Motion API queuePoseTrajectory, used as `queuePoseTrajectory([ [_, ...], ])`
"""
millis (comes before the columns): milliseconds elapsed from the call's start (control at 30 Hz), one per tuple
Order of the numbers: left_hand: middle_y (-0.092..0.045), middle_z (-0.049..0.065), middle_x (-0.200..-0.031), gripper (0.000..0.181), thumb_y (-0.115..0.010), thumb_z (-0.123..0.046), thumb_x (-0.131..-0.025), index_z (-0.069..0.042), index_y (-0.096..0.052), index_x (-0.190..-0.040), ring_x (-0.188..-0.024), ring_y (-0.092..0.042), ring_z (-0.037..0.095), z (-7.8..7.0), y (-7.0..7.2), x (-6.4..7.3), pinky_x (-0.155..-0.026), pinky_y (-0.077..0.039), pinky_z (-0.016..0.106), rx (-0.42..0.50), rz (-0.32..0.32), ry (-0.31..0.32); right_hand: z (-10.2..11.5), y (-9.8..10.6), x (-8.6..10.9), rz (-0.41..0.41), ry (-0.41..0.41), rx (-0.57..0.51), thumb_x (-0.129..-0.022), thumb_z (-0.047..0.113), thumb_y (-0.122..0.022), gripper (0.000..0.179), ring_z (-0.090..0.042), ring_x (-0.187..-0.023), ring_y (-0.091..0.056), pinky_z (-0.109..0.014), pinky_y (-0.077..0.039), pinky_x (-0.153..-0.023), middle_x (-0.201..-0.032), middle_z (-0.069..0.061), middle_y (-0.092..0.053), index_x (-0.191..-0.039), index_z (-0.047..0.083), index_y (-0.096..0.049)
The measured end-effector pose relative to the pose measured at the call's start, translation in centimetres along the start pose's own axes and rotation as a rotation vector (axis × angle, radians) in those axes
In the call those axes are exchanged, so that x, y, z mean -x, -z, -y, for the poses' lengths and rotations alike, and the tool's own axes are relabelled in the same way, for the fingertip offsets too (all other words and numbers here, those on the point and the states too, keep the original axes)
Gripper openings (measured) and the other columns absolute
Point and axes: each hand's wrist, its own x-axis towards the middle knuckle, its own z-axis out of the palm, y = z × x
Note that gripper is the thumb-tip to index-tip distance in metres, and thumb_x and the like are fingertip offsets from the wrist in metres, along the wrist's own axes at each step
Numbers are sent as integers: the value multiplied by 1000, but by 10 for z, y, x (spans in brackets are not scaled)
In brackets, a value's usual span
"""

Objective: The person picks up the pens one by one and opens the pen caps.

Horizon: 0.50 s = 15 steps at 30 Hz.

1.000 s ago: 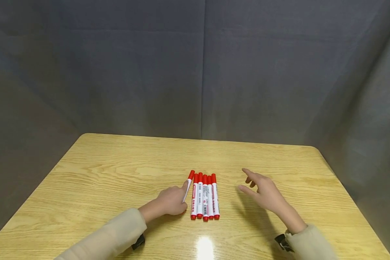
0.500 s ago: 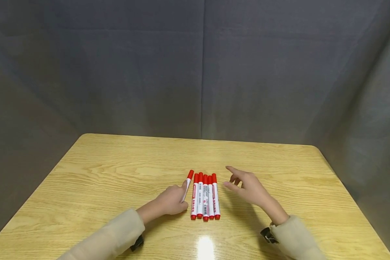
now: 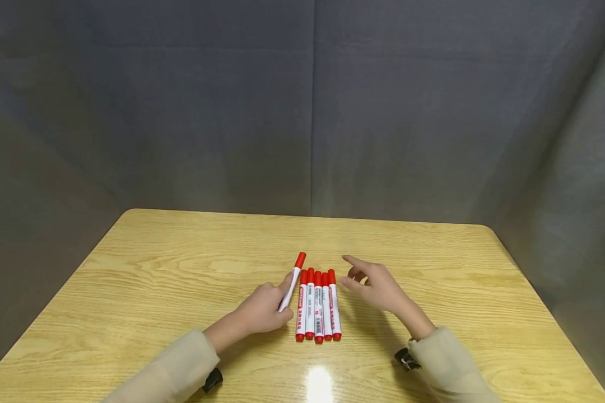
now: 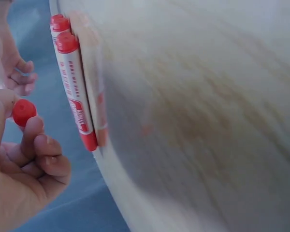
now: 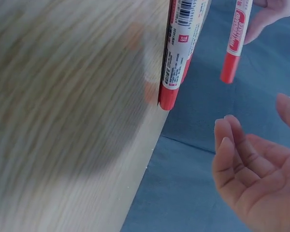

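My left hand [image 3: 264, 309] pinches a white marker [image 3: 290, 288] with a red cap, thumb on the near side and fingers curled behind. In the right wrist view this held marker [image 5: 239, 29] is raised off the table, its red cap pointing away from me. Just right of it, several like markers [image 3: 319, 308] lie side by side in a row, red caps to the far side. My right hand [image 3: 378, 286] hovers to the right of the row with nothing in it, its fingers loosely bent and index finger reaching left; thumb and fingers stand apart in the right wrist view.
The light wooden table [image 3: 181, 252] spreads out around the markers. A dark grey cloth [image 3: 222, 123] hangs behind and beside it. Black wrist straps [image 3: 407, 359] show below both sleeves, and a bright reflection lies near the front of the tabletop.
My left hand has lifted its marker off the table and a little forward. My right hand has moved left, closer to the row. The other markers have stayed in place.
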Motion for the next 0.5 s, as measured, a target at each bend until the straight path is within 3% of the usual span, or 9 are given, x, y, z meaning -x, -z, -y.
queuePoseTrajectory([
  [133,-38,-7,-47,73,-55,-10,-73,9,-28,-138,-36,-31,0,-6,4,2,-33,-27,15,9,-12,-11,0,-2,-5,2,4,-56,-88,22,-60,48,-16,-79,-60,-26,-47,-64,-89,-6,-64,-128,-3,-49],
  [500,-38,-10,-48,71,-58,-11,-75,7,-30,-138,-37,-28,-4,-18,10,3,-34,-26,13,7,-68,-119,14,-9,-24,-28,-7,-177,-89,18,-59,46,-19,-80,-60,-28,-47,-66,-93,-10,-65,-128,-4,-49],
])
